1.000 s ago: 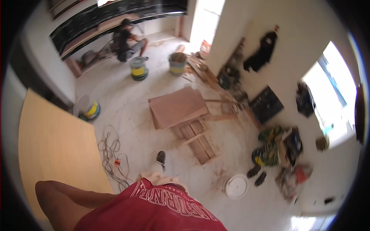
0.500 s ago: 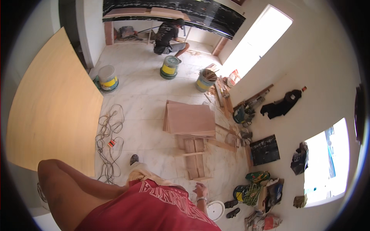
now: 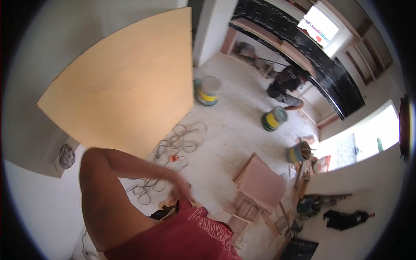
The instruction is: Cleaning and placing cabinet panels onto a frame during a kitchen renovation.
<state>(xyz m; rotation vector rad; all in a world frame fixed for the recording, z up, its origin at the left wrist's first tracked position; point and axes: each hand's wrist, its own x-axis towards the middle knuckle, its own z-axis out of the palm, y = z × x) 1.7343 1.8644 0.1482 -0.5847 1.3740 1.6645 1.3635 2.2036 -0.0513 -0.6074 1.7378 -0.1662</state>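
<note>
The left grip is at the waist, beside the red shirt's hem; blur hides whether it is closed on cloth. Beyond the grip lies tangled cable; rightward, stacked brown boards; farther off, a person crouches.

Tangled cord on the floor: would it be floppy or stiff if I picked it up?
The cord is probably floppy, since it lies in loose curls. It might snag, because its loops cross. It probably won't roll, being spread out.
</note>
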